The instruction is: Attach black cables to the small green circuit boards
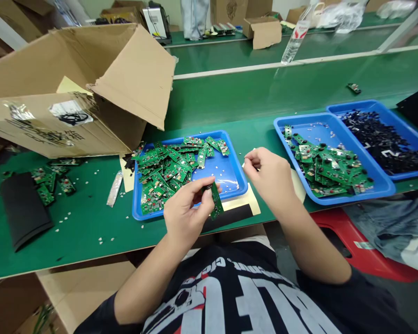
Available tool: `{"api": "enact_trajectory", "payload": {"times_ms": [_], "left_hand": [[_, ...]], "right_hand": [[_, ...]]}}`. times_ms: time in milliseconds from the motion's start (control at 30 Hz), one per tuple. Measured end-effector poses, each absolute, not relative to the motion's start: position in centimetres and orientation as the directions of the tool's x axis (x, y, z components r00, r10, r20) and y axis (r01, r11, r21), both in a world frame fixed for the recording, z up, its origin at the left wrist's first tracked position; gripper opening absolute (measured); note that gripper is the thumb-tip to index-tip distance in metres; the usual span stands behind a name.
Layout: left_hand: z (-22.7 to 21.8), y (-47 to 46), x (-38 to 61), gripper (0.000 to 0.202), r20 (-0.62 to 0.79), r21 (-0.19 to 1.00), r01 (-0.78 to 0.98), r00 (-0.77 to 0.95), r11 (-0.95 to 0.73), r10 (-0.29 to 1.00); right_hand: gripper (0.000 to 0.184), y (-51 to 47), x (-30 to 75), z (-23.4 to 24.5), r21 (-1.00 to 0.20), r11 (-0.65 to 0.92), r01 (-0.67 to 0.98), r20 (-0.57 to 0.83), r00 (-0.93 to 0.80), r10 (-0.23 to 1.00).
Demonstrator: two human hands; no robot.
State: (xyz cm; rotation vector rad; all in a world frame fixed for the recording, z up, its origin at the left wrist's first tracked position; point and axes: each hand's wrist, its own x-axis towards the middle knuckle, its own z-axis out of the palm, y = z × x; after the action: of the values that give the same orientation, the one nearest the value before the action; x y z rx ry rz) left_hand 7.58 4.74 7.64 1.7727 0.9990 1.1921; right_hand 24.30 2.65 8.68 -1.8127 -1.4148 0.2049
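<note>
A small green circuit board (216,202) is pinched upright in my left hand (186,208), at the front edge of a blue tray (136,195). Many similar boards (167,167) lie heaped in that tray, with little white bits on its bare right side. My right hand (270,174) is closed, thumb against fingertips, just beyond the tray's right side. What it pinches, if anything, is too small to make out. Beneath my hands lie a yellow sheet (245,199) and a black strip (230,218).
On the right, one blue tray (386,188) holds more boards; another (413,130) holds small black parts. An open cardboard box (31,125) stands at left, near loose boards (47,195) and a black sheet (24,208). A water bottle (296,39) leans behind. A red stool (362,241) is at lower right.
</note>
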Motion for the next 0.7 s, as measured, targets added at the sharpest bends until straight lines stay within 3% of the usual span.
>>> {"api": "enact_trajectory", "payload": {"times_ms": [67, 133, 200, 300, 433, 533, 633, 700], "left_hand": [[7.5, 5.0, 7.6, 0.022, 0.227, 0.97, 0.03, 0.269, -0.243, 0.936], [7.2, 5.3, 7.8, 0.023, 0.131, 0.989, -0.103, 0.281, -0.106, 0.951], [6.9, 5.6, 8.0, 0.025, 0.087, 0.985, -0.166, 0.261, -0.044, 0.962], [6.7, 5.9, 8.1, 0.024, 0.107, 0.992, -0.087, 0.223, -0.089, 0.969], [6.4, 6.3, 7.9, 0.012, 0.256, 0.943, 0.155, 0.236, -0.296, 0.937], [5.7, 6.7, 8.3, 0.008, 0.334, 0.875, 0.242, 0.326, -0.42, 0.884], [4.6, 6.9, 9.3, 0.015, 0.292, 0.861, 0.253, 0.463, -0.441, 0.837], [3.9, 6.7, 9.8, 0.034, 0.214, 0.87, 0.263, 0.561, -0.417, 0.8]], "right_hand": [[0.003, 2.5, 24.7, 8.8, -0.864, -0.009, 0.503, 0.167, 0.302, 0.938], [0.018, 1.9, 24.2, 8.6, -0.973, 0.0, 0.233, 0.034, 0.141, 0.989], [0.029, 1.1, 23.3, 8.1, -0.999, -0.03, 0.038, -0.028, 0.052, 0.998], [0.03, 0.3, 22.5, 7.3, -0.995, -0.026, -0.098, -0.036, 0.103, 0.994], [0.032, -0.4, 22.6, 6.4, -0.995, -0.015, -0.102, -0.039, 0.228, 0.973], [0.031, -1.0, 22.9, 5.7, -0.999, -0.011, -0.035, -0.02, 0.268, 0.963], [0.028, -1.5, 24.6, 4.7, -0.998, 0.015, 0.063, 0.035, 0.326, 0.945], [0.028, -1.8, 27.1, 4.2, -0.977, 0.004, 0.215, 0.102, 0.447, 0.889]]}}
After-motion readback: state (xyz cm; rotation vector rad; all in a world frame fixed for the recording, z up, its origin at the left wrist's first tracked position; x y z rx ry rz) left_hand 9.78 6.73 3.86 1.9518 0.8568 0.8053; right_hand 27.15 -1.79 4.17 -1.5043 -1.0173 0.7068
